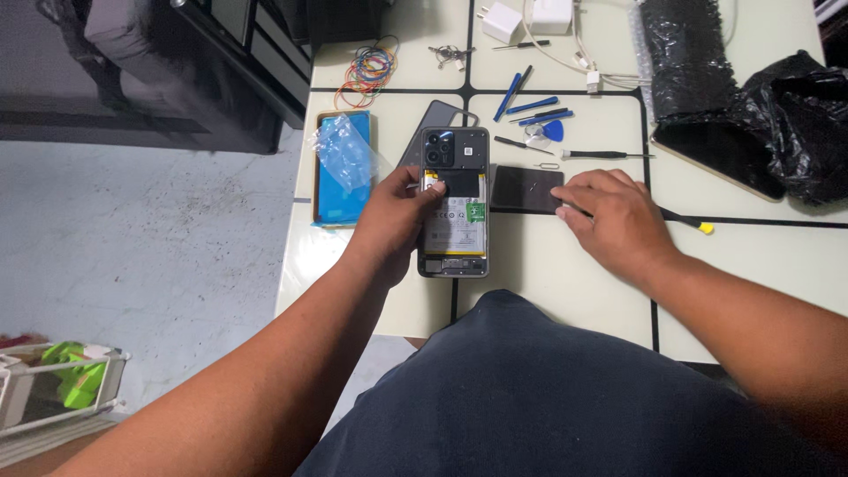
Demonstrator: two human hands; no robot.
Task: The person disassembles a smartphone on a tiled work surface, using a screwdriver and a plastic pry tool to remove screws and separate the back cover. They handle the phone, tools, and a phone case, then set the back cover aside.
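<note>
Here, an opened smartphone (454, 205) lies back-up, battery exposed, at the middle of the white tabletop (565, 291). The left hand (393, 221) steadies its edge, fingers curled against the frame; the right hand (614, 216) presses flat, fingers spread, on a dark panel (521, 188) just beside it. A firm, even hold seems wise, keeping pressure off the battery.

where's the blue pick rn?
Head view, upper middle of the table: the blue pick lies right of the opened phone's top, beside the blue tools and above the right hand.
</note>
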